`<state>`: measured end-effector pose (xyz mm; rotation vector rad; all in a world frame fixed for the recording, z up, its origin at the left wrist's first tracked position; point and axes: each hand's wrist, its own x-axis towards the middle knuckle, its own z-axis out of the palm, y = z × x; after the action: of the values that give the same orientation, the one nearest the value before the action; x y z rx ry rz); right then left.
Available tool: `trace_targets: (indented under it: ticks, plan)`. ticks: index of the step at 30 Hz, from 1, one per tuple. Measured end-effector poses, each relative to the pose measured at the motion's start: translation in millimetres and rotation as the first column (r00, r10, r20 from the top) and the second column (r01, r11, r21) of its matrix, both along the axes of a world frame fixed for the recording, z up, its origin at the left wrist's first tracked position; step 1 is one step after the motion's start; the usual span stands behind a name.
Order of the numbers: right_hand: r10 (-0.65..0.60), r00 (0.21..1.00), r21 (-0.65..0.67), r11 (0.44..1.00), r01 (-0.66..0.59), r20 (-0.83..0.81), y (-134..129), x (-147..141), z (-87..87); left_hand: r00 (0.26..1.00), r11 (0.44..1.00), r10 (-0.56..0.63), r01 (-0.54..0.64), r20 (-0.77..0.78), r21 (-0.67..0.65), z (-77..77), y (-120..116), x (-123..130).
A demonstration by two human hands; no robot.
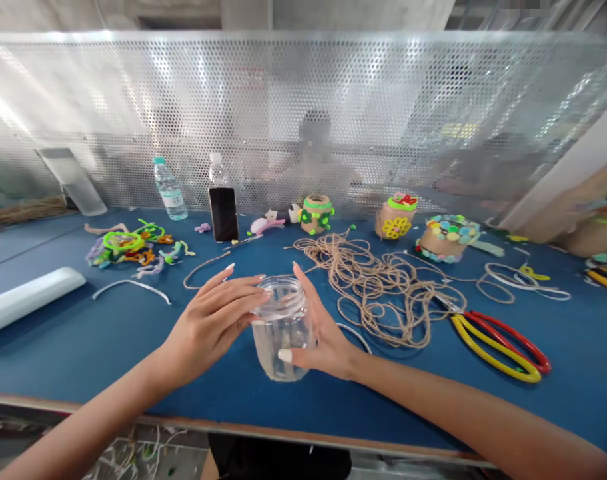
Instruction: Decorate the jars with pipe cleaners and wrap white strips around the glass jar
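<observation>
Bright scene, white glare streaking across upper left of perforated silver metal screen (133, 113); light seems to come from above and beyond it. Flat blue tabletop (53, 363) evenly lit, shadows soft and short, darkest under red-and-yellow-handled scissors (498, 348). Small bright highlights along rim of clear plastic jar (283, 333). Strong wide-angle bowing: straight metal-trimmed table edge (233, 427) curves toward frame corners. Seated person (316, 173) behind screen hazy, head covered by blocky pixelated blur. Far right objects stretched, soft.
</observation>
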<state>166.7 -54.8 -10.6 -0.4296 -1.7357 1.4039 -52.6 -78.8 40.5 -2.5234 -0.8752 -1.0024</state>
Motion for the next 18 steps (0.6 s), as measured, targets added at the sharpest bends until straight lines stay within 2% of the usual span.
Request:
trace_targets:
  ticks: [3,6,9,13,18]
  plan:
    - [0.086,0.994,-0.133,0.987,-0.095,-0.070,0.9,6.7,-0.2,0.999,0.999,-0.031,0.031,-0.021,0.022,8.3,5.6,8.8]
    - [0.068,0.996,-0.166,0.983,-0.075,-0.051,3.9,11.9,-5.3,0.996,0.997,-0.067,0.069,-0.066,0.035,11.5,12.1,13.0]
    - [0.060,0.997,-0.174,0.982,-0.067,-0.046,7.8,13.1,-9.5,0.995,0.996,-0.085,0.085,-0.042,0.008,12.3,18.8,13.1]
    - [0.128,0.988,-0.225,0.964,-0.144,-0.082,11.0,11.0,-10.5,0.992,0.986,-0.102,0.111,0.078,-0.126,12.4,26.1,12.3]
    - [0.128,0.988,-0.275,0.950,-0.146,-0.085,13.1,9.5,-11.9,0.974,0.933,-0.135,0.186,0.179,-0.309,12.3,32.1,9.6]
